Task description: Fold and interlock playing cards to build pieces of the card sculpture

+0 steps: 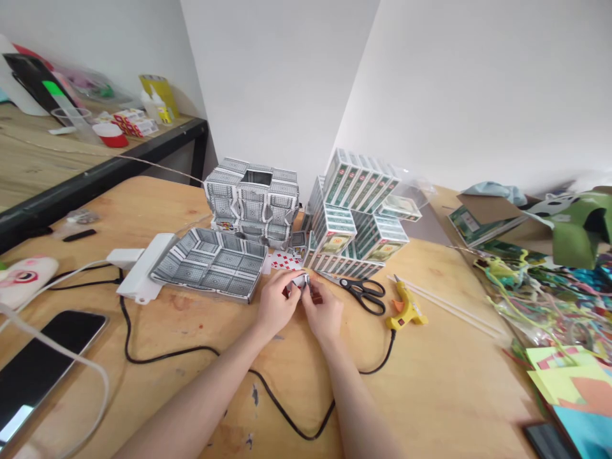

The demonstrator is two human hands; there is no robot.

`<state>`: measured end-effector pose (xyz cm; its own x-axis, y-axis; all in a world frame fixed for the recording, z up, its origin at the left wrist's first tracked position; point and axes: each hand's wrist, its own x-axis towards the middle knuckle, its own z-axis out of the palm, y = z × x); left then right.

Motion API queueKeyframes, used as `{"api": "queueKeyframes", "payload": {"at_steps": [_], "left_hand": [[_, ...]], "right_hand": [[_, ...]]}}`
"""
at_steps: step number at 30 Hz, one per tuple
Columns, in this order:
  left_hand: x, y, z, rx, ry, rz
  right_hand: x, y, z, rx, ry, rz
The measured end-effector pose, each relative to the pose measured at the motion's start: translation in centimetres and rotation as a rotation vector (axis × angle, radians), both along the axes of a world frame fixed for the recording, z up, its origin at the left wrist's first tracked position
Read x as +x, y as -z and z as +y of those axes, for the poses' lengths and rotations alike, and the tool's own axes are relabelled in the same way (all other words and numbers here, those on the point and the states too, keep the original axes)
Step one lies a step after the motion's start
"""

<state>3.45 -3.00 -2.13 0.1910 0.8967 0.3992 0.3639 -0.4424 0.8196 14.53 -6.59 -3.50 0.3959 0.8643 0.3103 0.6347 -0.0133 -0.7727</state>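
Note:
Both hands meet over the middle of the table around a small playing card (301, 280), which looks bent or folded. My left hand (277, 301) pinches its left side and my right hand (324, 309) grips its right side; the fingers hide much of it. Just beyond them lie several loose playing cards (285, 260), red diamonds showing. Left of the hands sits a shallow tray (210, 261) made of cards. Behind it stands a box-like card structure (253, 201) with a square opening on top. Black-handled scissors (366, 293) rest right of my right hand.
A yellow glue gun (405, 309) with a black cord lies beside clear glue sticks (452, 306). Stacked card boxes (356, 223) stand behind the scissors. A white power strip (148, 268) and a phone (52, 363) are at left. Craft scraps (549, 287) pile up at right.

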Motion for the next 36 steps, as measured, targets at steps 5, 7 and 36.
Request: {"api": "queueKeyframes", "payload": {"at_steps": [5,7,36], "left_hand": [[-0.1,0.1,0.1,0.007,-0.034,0.022],[-0.2,0.1,0.2,0.025,-0.036,0.029],[-0.3,0.3,0.1,-0.133,-0.078,0.035]], "right_hand": [[0.2,-0.1,-0.1,-0.046,-0.043,0.133],[0.3,0.0,0.0,-0.077,-0.082,0.305],[0.9,0.4,0.6,0.026,-0.153,0.411]]}}
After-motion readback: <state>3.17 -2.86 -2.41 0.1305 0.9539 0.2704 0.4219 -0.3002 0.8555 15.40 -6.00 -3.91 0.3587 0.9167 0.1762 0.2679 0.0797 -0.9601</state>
